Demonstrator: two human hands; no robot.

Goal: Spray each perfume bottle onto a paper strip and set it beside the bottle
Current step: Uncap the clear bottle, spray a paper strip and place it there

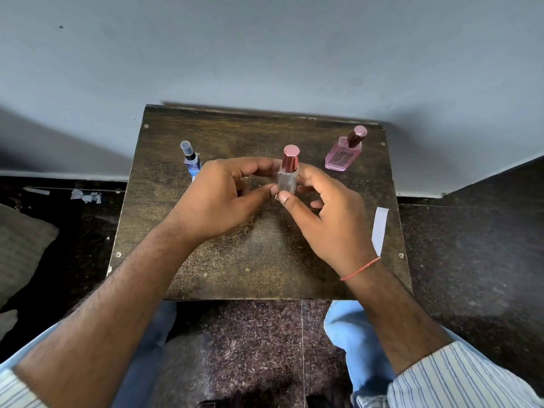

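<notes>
Head cam, looking steeply fwd/down, close over small table (206, 260) by wall (265, 54).

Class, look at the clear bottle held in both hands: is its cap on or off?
On. The pink cap sits atop the clear bottle, which the left hand and right hand hold upright.

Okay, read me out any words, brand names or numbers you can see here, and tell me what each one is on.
"DGZ": dark letters on the front of the pink bottle at the table's far right, as best they can be made out.
Blue bottle at far left: too blurred to show any text.
Clear bottle held by both hands: no text visible.
Paper strip: blank.
</notes>
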